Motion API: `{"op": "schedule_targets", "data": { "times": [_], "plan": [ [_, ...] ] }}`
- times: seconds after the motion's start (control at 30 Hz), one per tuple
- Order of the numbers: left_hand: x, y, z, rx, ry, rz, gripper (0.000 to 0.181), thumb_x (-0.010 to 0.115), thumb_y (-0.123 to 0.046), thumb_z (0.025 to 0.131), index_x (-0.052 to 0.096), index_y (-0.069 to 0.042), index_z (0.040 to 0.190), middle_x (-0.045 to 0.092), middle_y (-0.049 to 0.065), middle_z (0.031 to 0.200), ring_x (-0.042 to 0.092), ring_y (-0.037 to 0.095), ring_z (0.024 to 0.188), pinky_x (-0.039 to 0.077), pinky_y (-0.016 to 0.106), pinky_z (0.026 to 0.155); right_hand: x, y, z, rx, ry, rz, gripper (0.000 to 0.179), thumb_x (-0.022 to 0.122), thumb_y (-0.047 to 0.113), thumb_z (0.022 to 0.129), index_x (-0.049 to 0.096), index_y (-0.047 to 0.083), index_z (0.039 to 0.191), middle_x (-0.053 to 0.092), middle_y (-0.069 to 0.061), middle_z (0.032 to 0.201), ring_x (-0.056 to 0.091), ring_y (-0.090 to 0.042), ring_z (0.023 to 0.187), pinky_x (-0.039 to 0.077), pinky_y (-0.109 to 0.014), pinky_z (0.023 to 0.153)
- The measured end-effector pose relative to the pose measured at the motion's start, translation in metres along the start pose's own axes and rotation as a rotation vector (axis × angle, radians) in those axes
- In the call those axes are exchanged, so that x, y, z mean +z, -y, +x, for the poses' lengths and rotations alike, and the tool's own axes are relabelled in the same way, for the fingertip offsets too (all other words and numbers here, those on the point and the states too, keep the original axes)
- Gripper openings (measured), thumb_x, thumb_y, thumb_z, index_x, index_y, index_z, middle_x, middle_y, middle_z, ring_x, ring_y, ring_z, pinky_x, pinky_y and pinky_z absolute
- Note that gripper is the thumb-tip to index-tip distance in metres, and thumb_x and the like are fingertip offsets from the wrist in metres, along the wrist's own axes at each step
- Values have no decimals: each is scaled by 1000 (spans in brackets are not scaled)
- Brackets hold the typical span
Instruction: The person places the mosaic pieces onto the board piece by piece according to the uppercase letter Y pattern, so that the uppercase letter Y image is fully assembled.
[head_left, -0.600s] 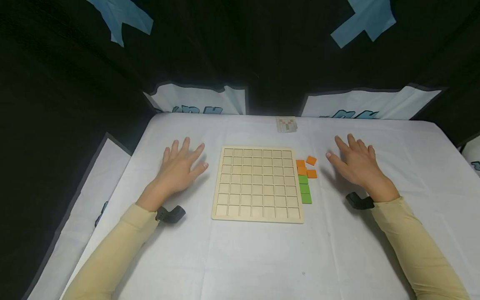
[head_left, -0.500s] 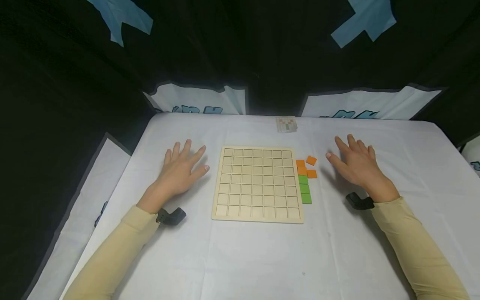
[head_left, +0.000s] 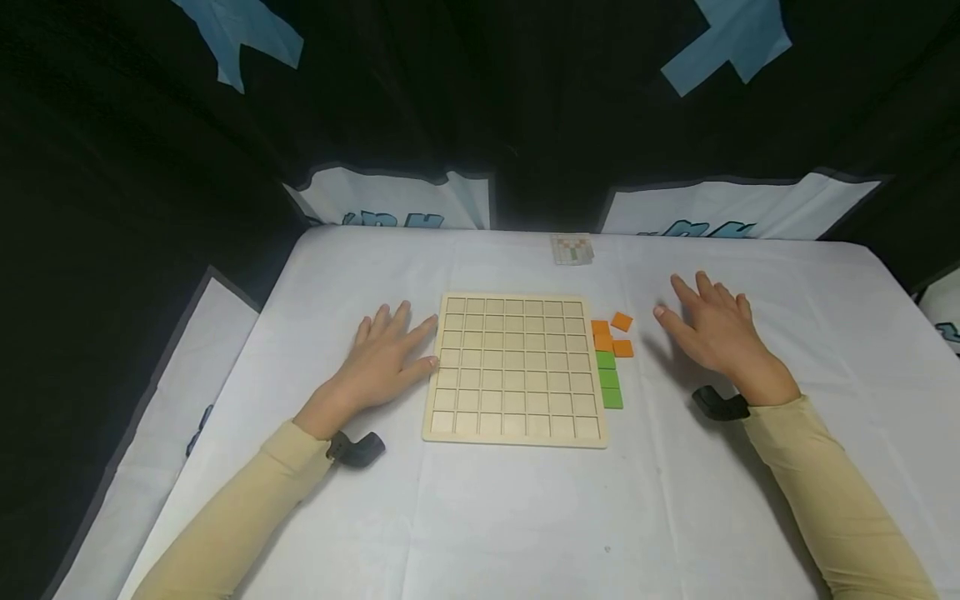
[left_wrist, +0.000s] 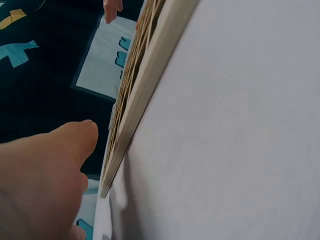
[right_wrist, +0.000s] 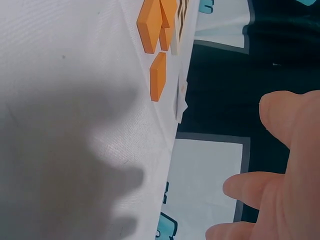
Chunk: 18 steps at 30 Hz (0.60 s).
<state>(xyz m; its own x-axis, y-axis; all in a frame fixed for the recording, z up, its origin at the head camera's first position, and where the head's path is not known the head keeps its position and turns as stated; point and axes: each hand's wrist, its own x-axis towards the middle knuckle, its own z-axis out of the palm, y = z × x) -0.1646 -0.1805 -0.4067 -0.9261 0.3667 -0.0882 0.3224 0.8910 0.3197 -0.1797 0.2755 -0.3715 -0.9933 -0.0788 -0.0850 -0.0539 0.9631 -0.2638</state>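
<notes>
A square wooden grid board [head_left: 514,443] lies flat mid-table in the head view, its cells bare. My left hand [head_left: 381,361] is spread beside its left edge, thumb and index tips right at the rim; it holds nothing. In the left wrist view the thumb [left_wrist: 75,140] shows close by the board's edge [left_wrist: 137,102]. Along the board's right side lie several orange tiles [head_left: 622,348] and green tiles [head_left: 609,377]. To the right of them my right hand [head_left: 712,329] hovers with fingers spread, its shadow on the cloth. An orange tile [right_wrist: 158,76] shows in the right wrist view.
A small paper card [head_left: 572,249] with a coloured grid lies near the table's back edge. White cloth [head_left: 525,525] covers the table. Behind it hangs a black curtain [head_left: 480,100] with blue tape.
My left hand has moved right and toward the near side, up to the board's left edge. The right hand, board and tiles have stayed nearly where they were.
</notes>
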Motion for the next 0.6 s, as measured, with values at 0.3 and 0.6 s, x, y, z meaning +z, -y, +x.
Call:
{"op": "schedule_targets", "data": {
  "times": [0.3,0.6],
  "plan": [
    [8,-2,0,37,20,-16,68,53,-48,102,34,-20,161,14,28,169,5,56,155,5,73,122,3,2,-1,16,17,-1,77,37,53,106,28,-4,157,15,-42,161,17,-67,144,6,-79,117],
    [13,0,-1,40,30,-35,68,52,-49,102,34,-21,161,13,26,169,2,53,156,2,71,124,3,2,-2,-4,28,-2,79,34,55,106,28,-4,158,14,-42,161,17,-66,145,7,-78,117]
  ]
}}
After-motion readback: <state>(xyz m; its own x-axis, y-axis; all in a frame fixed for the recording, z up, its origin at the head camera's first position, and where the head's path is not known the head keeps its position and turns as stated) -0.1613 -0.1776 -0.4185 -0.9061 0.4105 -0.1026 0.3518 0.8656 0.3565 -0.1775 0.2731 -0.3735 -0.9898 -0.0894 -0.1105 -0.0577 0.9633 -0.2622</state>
